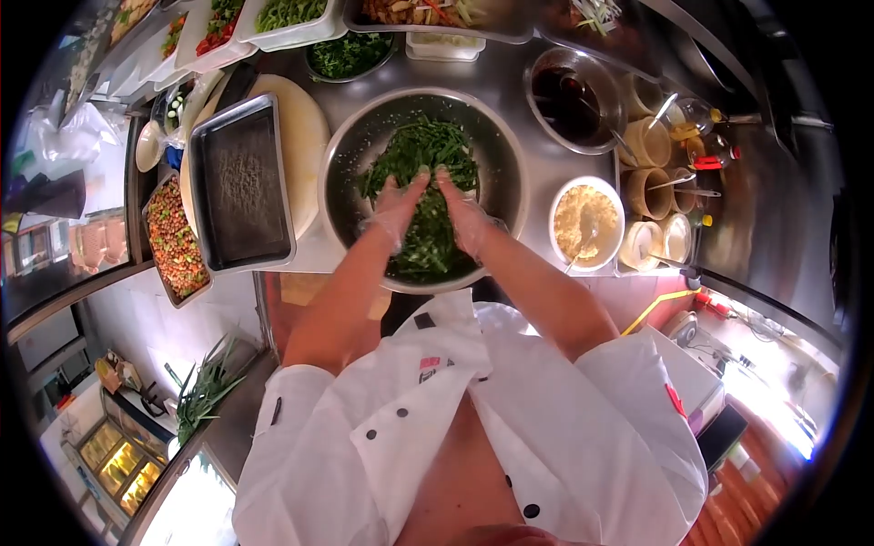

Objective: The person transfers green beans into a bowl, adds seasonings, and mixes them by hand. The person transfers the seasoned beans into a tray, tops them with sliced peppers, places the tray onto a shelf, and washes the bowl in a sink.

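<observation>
A large steel mixing bowl (339, 227) stands in front of me, with chopped leafy greens (428, 144) heaped in it. Specks of something white dot its inner wall. Both my hands wear thin clear plastic gloves and are down in the bowl, side by side with thumbs close together. My left hand (397, 207) holds the greens from the left side, its fingertips partly sunk among the leaves. From the right, my right hand (461, 214) closes on the same greens, its fingers partly hidden too.
Left of the bowl, a dark metal tray (241, 182) lies on a round board (305, 136); a tray of nuts (177, 237) is beyond. To the right are a bowl of dark sauce (569, 96), a white bowl of crumbly pale seasoning (587, 223) with a spoon, and several jars (646, 144).
</observation>
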A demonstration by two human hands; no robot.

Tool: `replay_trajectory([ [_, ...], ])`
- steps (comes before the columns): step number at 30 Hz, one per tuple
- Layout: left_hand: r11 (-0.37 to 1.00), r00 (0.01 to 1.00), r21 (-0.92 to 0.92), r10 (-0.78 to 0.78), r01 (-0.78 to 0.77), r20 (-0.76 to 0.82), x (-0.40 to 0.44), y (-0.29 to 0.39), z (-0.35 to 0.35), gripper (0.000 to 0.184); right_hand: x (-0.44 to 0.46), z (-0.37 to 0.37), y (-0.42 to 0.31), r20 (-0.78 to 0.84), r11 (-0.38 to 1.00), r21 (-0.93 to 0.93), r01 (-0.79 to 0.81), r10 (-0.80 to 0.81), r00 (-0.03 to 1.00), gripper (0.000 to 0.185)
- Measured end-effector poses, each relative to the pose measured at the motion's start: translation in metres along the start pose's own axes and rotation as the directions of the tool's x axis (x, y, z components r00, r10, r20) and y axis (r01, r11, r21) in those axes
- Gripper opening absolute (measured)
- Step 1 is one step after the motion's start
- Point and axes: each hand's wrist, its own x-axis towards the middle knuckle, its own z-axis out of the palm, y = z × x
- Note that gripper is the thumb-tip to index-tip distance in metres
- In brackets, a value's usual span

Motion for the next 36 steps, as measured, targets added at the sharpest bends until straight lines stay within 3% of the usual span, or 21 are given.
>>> replay_trajectory([
  [2,0.995,0.972,-0.071,0.079,-0.065,0.223,-0.008,0.012,-0.030,0.088,-0.004,-0.005,-0.011,0.273,0.946,-0.321,0.056,0.036,0.961,0.075],
  [3,0.994,0.969,-0.021,0.105,-0.103,0.225,-0.013,0.011,-0.043,0.083,-0.031,0.009,-0.045,0.224,0.619,-0.768,0.167,0.016,0.974,0.075],
  [4,0.990,0.965,0.032,0.126,-0.137,0.229,-0.020,0.004,-0.055,0.079,-0.038,0.018,-0.063,0.222,0.626,-0.763,0.159,0.023,0.975,0.075],
  [6,0.995,0.978,-0.040,0.097,-0.091,0.187,-0.044,-0.041,-0.064,0.077,-0.029,0.031,-0.097,0.247,0.011,-0.969,0.247,0.122,0.961,0.080],
  [8,0.992,0.987,-0.113,0.065,-0.049,0.147,-0.067,-0.046,-0.061,0.075,-0.004,0.038,-0.120,0.318,-0.055,-0.946,0.319,0.017,0.948,0.080],
  [9,0.808,0.971,-0.549,-0.118,0.214,0.206,-0.087,-0.022,-0.047,0.070,0.045,0.027,-0.111,0.390,-0.194,-0.910,0.366,-0.104,0.915,0.081],
  [10,0.385,0.911,-0.829,-0.242,0.406,0.334,-0.098,-0.007,-0.031,0.066,0.070,0.016,-0.112,0.467,-0.126,-0.884,0.450,-0.210,0.859,0.078],
  [12,0.383,0.944,-0.867,-0.215,0.319,0.252,-0.051,-0.043,0.001,0.067,0.107,0.001,-0.096,0.319,0.199,-0.905,0.376,-0.269,0.909,0.076],
  [13,0.432,0.935,-0.846,-0.298,0.312,0.192,-0.021,-0.057,0.015,0.065,0.112,-0.003,-0.079,0.317,0.198,-0.906,0.375,-0.272,0.909,0.076],
  [15,0.470,0.917,-0.825,-0.374,0.314,0.136,0.005,-0.060,0.026,0.063,0.107,-0.010,-0.037,0.012,0.754,-0.644,0.130,-0.160,0.987,0.076],
  [16,0.580,0.960,-0.771,-0.238,0.264,0.150,0.009,-0.057,0.029,0.076,0.102,-0.015,-0.023,0.010,0.748,-0.651,0.130,-0.163,0.987,0.076],
  [18,0.675,0.982,-0.717,-0.072,0.177,0.175,0.010,-0.029,0.025,0.089,0.098,-0.020,-0.015,0.188,0.980,-0.201,-0.004,0.043,0.981,0.079],
  [22,0.946,0.990,-0.312,-0.045,0.084,0.131,-0.055,0.060,-0.044,0.080,0.026,-0.010,-0.085,0.301,0.887,-0.458,0.059,0.092,0.949,0.083],
  [23,0.938,0.972,-0.301,0.213,-0.174,0.102,-0.013,0.014,-0.055,0.082,0.017,-0.004,-0.106,0.176,0.791,-0.603,0.108,0.000,0.984,0.084],
  [24,0.938,0.937,-0.052,0.339,-0.344,-0.085,0.020,-0.014,-0.063,0.086,0.018,-0.003,-0.118,0.061,0.670,-0.732,0.125,-0.118,0.991,0.086],
  [27,0.997,0.995,-0.070,0.025,-0.032,-0.100,0.033,0.020,-0.048,0.103,0.056,0.003,-0.102,-0.128,0.820,-0.572,0.036,-0.132,0.983,0.086],
  [28,0.998,0.994,-0.039,-0.051,0.047,-0.101,0.042,0.030,-0.035,0.110,0.138,-0.018,-0.055,-0.132,0.898,-0.439,0.000,-0.065,0.989,0.093],
  [31,0.999,0.999,0.013,-0.037,0.037,0.018,0.054,0.036,-0.024,0.113,0.092,0.020,-0.067,-0.104,0.587,-0.810,-0.019,-0.110,0.988,0.094],
  [34,0.997,0.989,-0.019,0.074,-0.073,0.126,0.028,0.043,-0.043,0.108,0.054,0.009,-0.073,-0.021,0.617,-0.785,-0.052,0.058,0.998,0.089],
  [35,0.993,0.977,-0.090,0.087,-0.070,0.196,0.012,0.042,-0.055,0.104,0.040,-0.007,-0.072,0.121,0.690,-0.722,0.042,0.067,0.990,0.082],
  [36,0.986,0.959,-0.158,0.101,-0.060,0.266,-0.004,0.037,-0.062,0.100,0.034,-0.022,-0.059,0.122,0.690,-0.722,0.044,0.064,0.990,0.082],
])
